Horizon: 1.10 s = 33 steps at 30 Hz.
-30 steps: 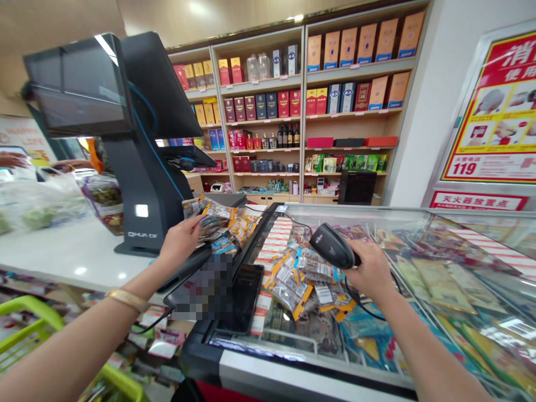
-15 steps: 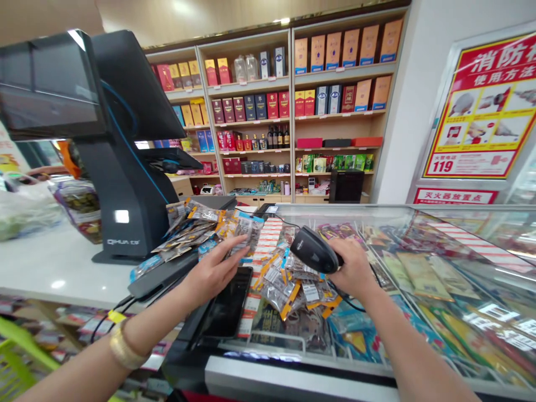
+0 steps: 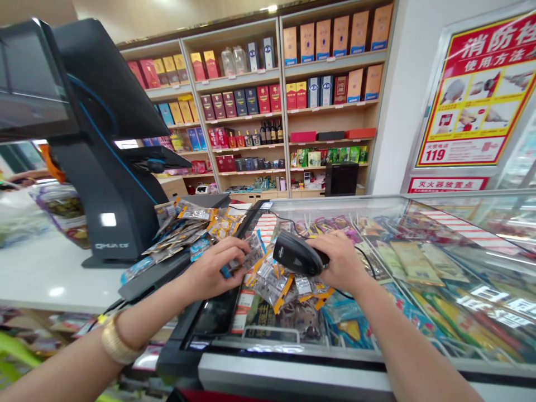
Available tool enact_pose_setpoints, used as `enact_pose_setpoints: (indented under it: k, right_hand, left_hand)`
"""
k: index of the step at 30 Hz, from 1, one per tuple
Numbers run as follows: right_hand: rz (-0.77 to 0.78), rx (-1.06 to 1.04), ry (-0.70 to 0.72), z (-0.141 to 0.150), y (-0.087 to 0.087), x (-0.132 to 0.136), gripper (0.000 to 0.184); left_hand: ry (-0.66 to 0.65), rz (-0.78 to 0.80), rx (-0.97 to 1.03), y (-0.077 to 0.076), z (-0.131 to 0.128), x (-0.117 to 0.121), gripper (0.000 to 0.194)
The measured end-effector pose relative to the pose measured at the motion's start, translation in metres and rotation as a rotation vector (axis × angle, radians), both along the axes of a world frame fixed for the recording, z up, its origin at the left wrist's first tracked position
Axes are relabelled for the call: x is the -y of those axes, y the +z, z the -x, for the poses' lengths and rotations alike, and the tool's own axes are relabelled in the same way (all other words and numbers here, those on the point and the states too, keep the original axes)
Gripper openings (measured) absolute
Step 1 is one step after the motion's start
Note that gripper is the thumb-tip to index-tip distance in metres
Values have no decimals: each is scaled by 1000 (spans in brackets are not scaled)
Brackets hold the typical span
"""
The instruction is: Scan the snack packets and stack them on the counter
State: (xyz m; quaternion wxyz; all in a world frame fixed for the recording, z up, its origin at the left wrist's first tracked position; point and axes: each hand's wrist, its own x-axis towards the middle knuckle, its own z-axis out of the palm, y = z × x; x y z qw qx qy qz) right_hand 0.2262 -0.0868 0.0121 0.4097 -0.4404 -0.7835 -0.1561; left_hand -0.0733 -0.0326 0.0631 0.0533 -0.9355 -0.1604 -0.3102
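My right hand (image 3: 341, 259) is closed around the grip of a black handheld barcode scanner (image 3: 296, 254), its head pointing left. Just left of the scanner, my left hand (image 3: 218, 269) pinches a small clear snack packet (image 3: 253, 252) with a blue edge. Beneath the scanner, a loose heap of similar packets (image 3: 268, 286) with orange edges rests on the freezer's glass top. Behind my left hand, another pile of snack packets (image 3: 180, 231) lies beside the register stand. A dark phone (image 3: 215, 312) sits under my left wrist, partly hidden.
A register with a screen (image 3: 113, 84) stands at the left on a white counter (image 3: 46, 279). The glass-topped freezer (image 3: 419, 268) extends right, bagged goods inside. The scanner's cord (image 3: 366, 257) loops near my right hand. Shelves of boxes (image 3: 247, 100) line the back wall.
My left hand's fingers have curled in, bringing the packet away from the left pile towards the scanner. The scanner has shifted slightly left. The whole view has swung a little right.
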Motion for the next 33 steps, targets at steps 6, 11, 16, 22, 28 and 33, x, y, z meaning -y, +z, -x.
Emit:
enact_pose_setpoints:
  k: [6,11,16,22,28,33]
  right_hand:
    - [66,42,0,2,3,1,27]
    - [57,34,-3,2,3,1,30]
    - [-84,-25,-133,-7,0,-3,30]
    - [-166,-82,-333,-25,-7,-11,30]
    - [-167,-75,-381,-31,-12,-14,31]
    - [-179,-59,-375,-34,-16,-16,30]
  left_hand:
    - [-27,63,-6,5,-5,2,11]
    - [-33,54,13,5,-5,4,12]
    - [65,175,138,-2,-11,3,7]
    - [12,436,278,-27,-44,-13,20]
    - [-29,445,157,-54,-78,-22,43]
    - [32,313,1,-63,-80,-16,56]
